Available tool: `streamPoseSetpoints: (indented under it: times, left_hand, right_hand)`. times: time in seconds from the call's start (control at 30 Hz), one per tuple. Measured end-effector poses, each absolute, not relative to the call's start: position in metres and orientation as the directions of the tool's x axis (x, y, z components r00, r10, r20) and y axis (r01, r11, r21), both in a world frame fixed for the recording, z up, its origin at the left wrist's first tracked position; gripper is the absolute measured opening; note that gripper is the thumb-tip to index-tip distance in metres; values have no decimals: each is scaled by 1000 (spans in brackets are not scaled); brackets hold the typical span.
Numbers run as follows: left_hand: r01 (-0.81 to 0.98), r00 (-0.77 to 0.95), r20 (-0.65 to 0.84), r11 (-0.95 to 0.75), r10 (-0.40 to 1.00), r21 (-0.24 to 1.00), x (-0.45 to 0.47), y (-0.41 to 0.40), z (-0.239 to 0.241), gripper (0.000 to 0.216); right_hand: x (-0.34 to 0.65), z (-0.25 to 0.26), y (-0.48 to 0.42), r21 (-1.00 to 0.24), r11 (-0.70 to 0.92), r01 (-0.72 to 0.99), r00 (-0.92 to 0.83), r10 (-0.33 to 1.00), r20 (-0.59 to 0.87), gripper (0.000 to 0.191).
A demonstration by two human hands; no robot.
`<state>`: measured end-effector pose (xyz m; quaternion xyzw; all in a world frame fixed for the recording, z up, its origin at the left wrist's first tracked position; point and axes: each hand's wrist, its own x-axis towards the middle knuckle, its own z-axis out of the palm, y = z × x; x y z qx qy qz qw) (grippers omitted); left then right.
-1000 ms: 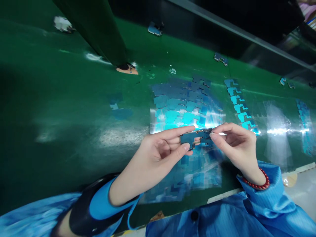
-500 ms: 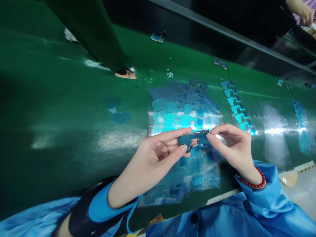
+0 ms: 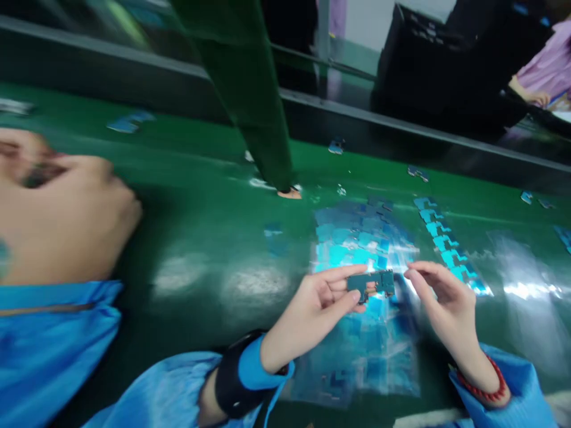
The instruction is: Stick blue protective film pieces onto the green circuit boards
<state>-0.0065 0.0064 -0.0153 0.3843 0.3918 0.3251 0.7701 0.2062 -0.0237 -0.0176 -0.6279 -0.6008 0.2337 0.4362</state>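
Pinching small board (image 3: pixel 372 284), left hand (image 3: pixel 319 309)

Glossy green conveyor belt (image 3: pixel 187 238) under glare, dark metal rail (image 3: pixel 401 134) behind, green post (image 3: pixel 250 89)

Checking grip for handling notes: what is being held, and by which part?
The left hand pinches a small dark board by its left end; the right hand holds nothing.
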Motion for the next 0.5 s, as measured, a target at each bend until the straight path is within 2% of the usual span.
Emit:
streamPoseSetpoints:
  times: [0.1,0.2,0.33,0.5]
  left_hand:
    - [-241,479,-354,508,803,827,-2,5,-22,52]
    - [-296,486,-341,519,805,802,1,5,-29,48]
    - [-342,472,-307,492,826,801,5,7,-36,50]
    - [-387,500,-261,482,826,786,7,10,-44,59]
  right_hand:
    - [212,-30,-29,-795,207,571,5,967,255,28]
    - [217,-40,-25,-788,216,577,-42,971,236,29]
    - [221,-46,-18,-860,151,488,-10,986,168,25]
    - [237,-61,-9,-924,18,381,-28,1000,8,34]
